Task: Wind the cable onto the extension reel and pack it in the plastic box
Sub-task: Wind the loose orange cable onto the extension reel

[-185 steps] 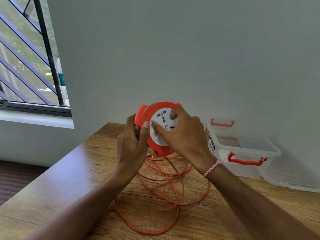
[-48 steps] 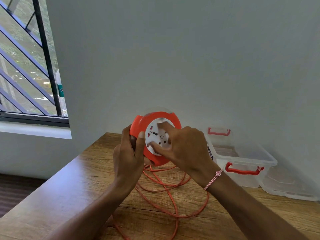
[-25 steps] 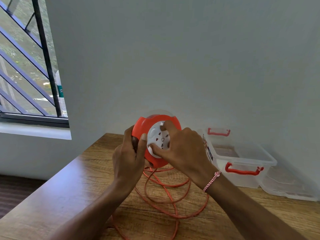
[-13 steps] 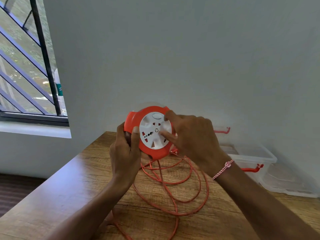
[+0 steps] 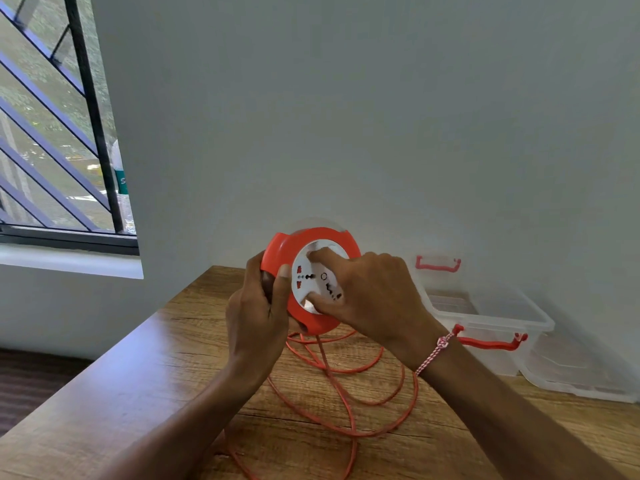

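I hold a round orange extension reel [image 5: 282,249] upright above the wooden table [image 5: 145,368]. My left hand [image 5: 254,315] grips its left rim from behind. The fingers of my right hand [image 5: 369,299] press on the white socket disc [image 5: 308,275] in the reel's face. An orange cable [image 5: 346,393] hangs from the reel's underside and lies in loose loops on the table below. A clear plastic box [image 5: 485,320] with red handles stands open to the right, apart from the reel.
A clear lid [image 5: 581,379] lies flat right of the box, by the wall. The table's left edge drops to a dark floor [image 5: 31,382]. A barred window [image 5: 59,133] is at the upper left. A pale wall stands close behind the table.
The white disc has turned under my right fingers across the frames. Fewer cable loops lie on the table than 7 seconds ago. The reel has shifted slightly right since half a second ago.
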Demonstrator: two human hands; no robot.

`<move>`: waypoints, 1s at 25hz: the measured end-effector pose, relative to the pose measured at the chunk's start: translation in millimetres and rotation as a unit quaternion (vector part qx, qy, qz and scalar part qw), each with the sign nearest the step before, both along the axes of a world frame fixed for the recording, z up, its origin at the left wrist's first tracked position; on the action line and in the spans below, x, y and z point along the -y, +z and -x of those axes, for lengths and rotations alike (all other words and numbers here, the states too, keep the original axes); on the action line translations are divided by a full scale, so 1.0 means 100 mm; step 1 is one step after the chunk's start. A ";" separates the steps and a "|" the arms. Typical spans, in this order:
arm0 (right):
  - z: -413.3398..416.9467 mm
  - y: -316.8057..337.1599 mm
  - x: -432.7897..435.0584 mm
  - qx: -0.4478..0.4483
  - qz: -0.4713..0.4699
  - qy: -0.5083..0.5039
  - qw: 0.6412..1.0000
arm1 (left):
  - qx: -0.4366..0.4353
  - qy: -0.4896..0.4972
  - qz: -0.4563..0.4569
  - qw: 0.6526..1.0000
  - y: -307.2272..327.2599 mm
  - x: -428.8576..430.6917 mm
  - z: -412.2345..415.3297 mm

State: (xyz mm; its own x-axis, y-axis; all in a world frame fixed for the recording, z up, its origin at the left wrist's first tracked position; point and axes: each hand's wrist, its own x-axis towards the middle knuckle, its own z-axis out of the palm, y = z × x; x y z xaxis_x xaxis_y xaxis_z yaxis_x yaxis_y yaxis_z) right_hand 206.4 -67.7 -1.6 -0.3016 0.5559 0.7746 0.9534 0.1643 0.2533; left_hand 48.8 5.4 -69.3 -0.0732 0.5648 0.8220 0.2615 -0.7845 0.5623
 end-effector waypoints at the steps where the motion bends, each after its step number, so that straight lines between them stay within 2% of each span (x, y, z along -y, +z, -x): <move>1: 0.06 -0.01 0.01 -0.081 0.007 0.000 0.997 | -0.005 0.007 -0.006 1.000 -0.01 -0.01 0.00; 2: 0.13 -0.03 0.03 -0.193 0.028 0.007 0.981 | -0.007 0.010 -0.009 1.000 -0.03 -0.01 -0.01; 3: 0.20 -0.05 0.04 -0.337 0.064 0.030 0.939 | -0.005 0.009 -0.010 1.000 -0.04 -0.02 -0.01; 5: 0.28 -0.07 0.01 -0.599 0.155 0.105 0.778 | -0.004 0.011 -0.009 1.000 -0.05 -0.02 -0.02; 6: 0.30 -0.05 0.02 -0.651 0.188 0.126 0.724 | -0.001 0.013 -0.007 1.000 -0.05 -0.02 -0.02; 7: 0.30 -0.02 0.04 -0.644 0.200 0.130 0.727 | 0.007 0.014 -0.002 1.000 -0.05 -0.02 -0.01; 8: 0.26 0.01 0.05 -0.576 0.187 0.107 0.788 | 0.017 0.013 0.007 1.000 -0.04 -0.02 -0.01; 10: 0.11 0.07 0.05 -0.311 0.084 0.004 0.947 | 0.033 0.011 0.023 0.999 -0.02 -0.03 0.01; 11: 0.03 0.11 0.06 -0.169 0.030 -0.015 0.985 | 0.035 0.010 0.026 0.999 -0.01 -0.04 0.01; 13: -0.07 0.19 0.06 0.022 0.022 0.003 1.000 | 0.034 0.007 0.029 0.999 0.01 -0.03 0.01; 16: -0.09 0.18 0.02 0.135 0.075 0.000 0.988 | 0.033 -0.003 0.038 0.999 0.02 -0.02 0.00; 19: -0.08 0.07 -0.01 0.120 0.034 0.002 0.992 | 0.024 -0.008 0.031 0.999 0.00 -0.02 0.00; 21: -0.05 0.01 -0.01 0.043 -0.007 0.005 0.999 | 0.013 -0.001 0.013 1.000 -0.01 -0.02 -0.01; 23: 0.08 -0.03 0.00 -0.155 0.002 0.015 0.988 | 0.010 -0.002 0.007 1.000 -0.03 0.00 -0.02; 24: 0.15 -0.05 0.01 -0.299 0.044 0.034 0.953 | 0.009 -0.001 0.008 1.000 -0.03 0.00 -0.02; 25: 0.21 -0.07 0.00 -0.452 0.102 0.069 0.883 | 0.007 0.004 0.008 1.000 -0.04 0.00 -0.02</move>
State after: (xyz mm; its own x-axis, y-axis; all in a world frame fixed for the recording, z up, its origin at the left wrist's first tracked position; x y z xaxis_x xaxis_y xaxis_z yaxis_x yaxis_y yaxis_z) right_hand 185.5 -67.3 -8.8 0.3128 0.7184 0.6214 0.7180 0.2494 -0.6498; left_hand 51.2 5.6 -73.2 -0.0889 0.5770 0.8119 0.2590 -0.7737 0.5783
